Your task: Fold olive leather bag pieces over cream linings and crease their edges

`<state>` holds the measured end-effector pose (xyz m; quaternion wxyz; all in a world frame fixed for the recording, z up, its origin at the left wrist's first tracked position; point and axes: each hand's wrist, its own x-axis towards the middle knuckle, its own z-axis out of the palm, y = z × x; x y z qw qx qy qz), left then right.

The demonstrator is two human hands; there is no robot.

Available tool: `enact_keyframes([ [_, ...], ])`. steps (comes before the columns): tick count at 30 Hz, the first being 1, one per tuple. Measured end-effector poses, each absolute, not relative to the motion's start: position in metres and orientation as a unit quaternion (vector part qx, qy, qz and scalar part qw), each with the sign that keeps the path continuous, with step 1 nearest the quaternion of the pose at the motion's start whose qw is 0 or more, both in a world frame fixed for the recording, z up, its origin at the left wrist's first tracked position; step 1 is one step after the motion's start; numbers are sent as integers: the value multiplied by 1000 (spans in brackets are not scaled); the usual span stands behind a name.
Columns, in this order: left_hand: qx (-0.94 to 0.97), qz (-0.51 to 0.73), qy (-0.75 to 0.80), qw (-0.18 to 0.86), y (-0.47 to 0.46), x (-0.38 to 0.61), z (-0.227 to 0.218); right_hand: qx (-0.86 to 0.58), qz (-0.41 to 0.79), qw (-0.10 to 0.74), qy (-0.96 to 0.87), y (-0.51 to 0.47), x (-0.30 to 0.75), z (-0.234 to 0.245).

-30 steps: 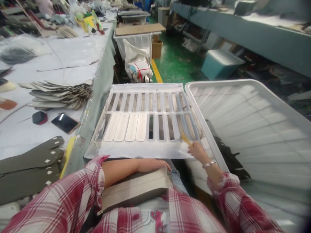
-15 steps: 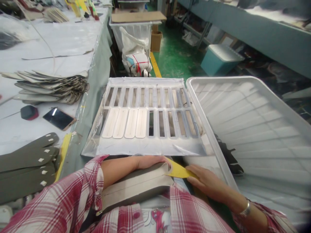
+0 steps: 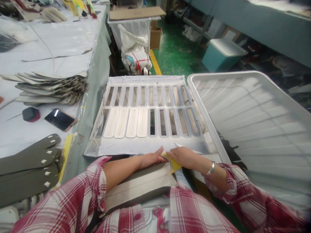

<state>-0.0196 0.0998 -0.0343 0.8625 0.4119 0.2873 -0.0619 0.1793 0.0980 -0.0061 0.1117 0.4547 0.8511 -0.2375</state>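
Inward comes the right hand (image 3: 186, 157), now right beside the left hand (image 3: 151, 158), its fingers (image 3: 177, 152) pinched shut on a yellow plastic scraper (image 3: 172, 162), whose tip meets the upper edge of a grey-beige padded sole strip (image 3: 138, 187) on the lap. Left fingers (image 3: 157, 156) lie across that edge, grip unclear. Just ahead, a white slotted rack (image 3: 150, 97) carries four cream sole strips (image 3: 125, 122). A white plastic bin (image 3: 255, 129) sits to the right; olive-green sole pieces (image 3: 29, 163) lie on the counter (image 3: 48, 55) to the left.
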Motion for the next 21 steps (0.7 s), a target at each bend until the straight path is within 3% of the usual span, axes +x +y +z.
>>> enact_keyframes([
  [5,275,-41,280,919,95,-21,-38,543,-194,77,813,102,171,-4],
  [12,179,-3,278,944,92,-22,-49,502,-155,70,848,103,166,-11],
  [21,196,54,309,929,90,-28,-40,452,-148,49,878,105,160,0],
])
